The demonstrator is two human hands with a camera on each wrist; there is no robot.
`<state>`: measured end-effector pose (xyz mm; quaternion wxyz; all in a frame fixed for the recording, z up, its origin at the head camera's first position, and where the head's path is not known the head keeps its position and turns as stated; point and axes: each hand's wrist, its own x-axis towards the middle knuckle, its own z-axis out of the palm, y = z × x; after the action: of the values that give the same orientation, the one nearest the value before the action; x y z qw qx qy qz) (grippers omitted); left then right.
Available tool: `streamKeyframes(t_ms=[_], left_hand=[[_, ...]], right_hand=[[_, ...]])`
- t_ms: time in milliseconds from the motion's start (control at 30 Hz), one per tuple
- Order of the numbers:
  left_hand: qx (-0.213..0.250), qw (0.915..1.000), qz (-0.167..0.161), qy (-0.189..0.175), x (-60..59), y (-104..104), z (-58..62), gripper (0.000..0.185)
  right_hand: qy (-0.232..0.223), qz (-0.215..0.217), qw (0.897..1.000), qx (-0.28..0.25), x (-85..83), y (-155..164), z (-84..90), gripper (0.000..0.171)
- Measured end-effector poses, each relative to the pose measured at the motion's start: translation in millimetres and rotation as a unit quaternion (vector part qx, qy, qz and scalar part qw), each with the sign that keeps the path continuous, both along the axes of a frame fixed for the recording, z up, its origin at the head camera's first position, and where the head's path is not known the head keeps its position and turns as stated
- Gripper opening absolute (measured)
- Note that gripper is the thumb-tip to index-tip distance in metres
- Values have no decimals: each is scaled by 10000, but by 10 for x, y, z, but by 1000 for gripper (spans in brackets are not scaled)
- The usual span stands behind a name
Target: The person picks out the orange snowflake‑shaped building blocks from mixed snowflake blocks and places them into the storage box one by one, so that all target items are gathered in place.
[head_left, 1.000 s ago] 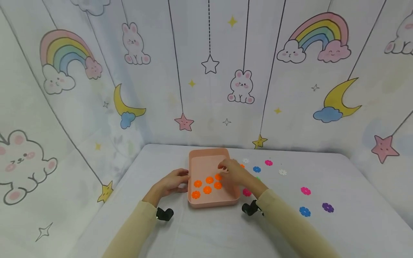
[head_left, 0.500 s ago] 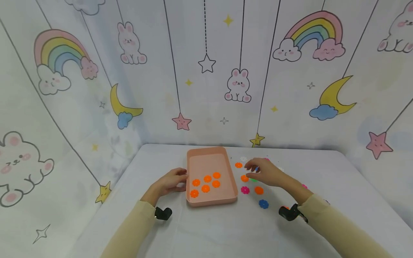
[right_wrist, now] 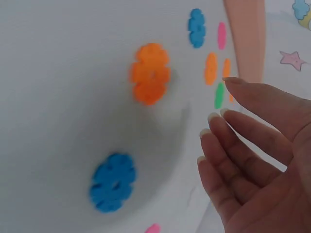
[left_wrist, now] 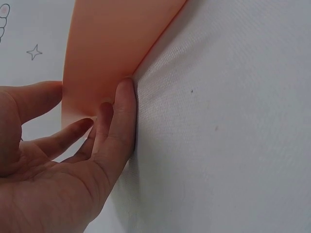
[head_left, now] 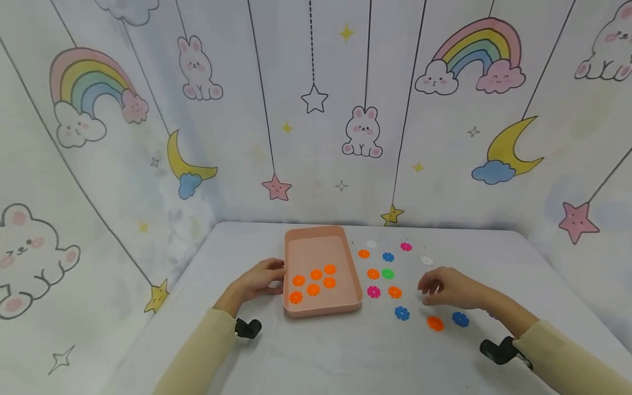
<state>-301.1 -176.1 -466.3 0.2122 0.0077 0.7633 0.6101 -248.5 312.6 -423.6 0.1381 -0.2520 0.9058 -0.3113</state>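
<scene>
**Hands at the tray and the loose discs**

We note the left hand (head_left: 259,280) resting against the left outer wall of the pink tray (head_left: 356,287). In the left wrist view its fingers (left_wrist: 124,116) lie fairly straight, tips touching the tray wall where it meets the bench (head_left: 316,351); the thumb stands apart and nothing is pinched.

The right hand (head_left: 451,289) hovers over the bench well to the right of the tray, holding nothing. In the right wrist view its fingers (right_wrist: 233,145) are loosely extended with the palm bare. Nearest to it lie an orange flower disc (head_left: 435,323) and a blue flower disc (head_left: 460,319), both flat on the bench just in front of the hand and apart from it.

Inside the tray we count five orange discs (head_left: 313,281), grouped toward its near half.

Between the tray and the right hand, further discs are scattered on the bench: orange (head_left: 394,292), magenta (head_left: 373,292), green (head_left: 388,272), another blue (head_left: 402,312), and white (head_left: 427,260) farther back. All lie flat and separate from one another.

A printed backdrop (head_left: 316,109) with rainbows, rabbits and stars surrounds the bench.
</scene>
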Motion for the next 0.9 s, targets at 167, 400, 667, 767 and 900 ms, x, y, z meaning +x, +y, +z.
streamKeyframes(t_ms=[167, 400, 667, 767, 900], left_hand=[[-26, 10000, 4, 7, 2, -15, -9, 52], [-19, 10000, -15, 10, 2, -12, 5, 52], [4, 10000, 29, 7, 1, 4, -9, 51], [-3, 10000, 45, 21, -4, 6, -16, 50], [5, 10000, 63, 25, -11, 8, -23, 50]], right_hand=[[-493, -46, 9988, 51, 85, 137, -93, 26], [-799, -70, 9966, 175, 173, 230, -166, 27], [-769, 115, 9970, 3, 206, 249, -207, 26], [-759, 162, 9970, -18, 211, 252, -222, 24], [-741, 220, 9970, -57, 225, 253, -216, 23]])
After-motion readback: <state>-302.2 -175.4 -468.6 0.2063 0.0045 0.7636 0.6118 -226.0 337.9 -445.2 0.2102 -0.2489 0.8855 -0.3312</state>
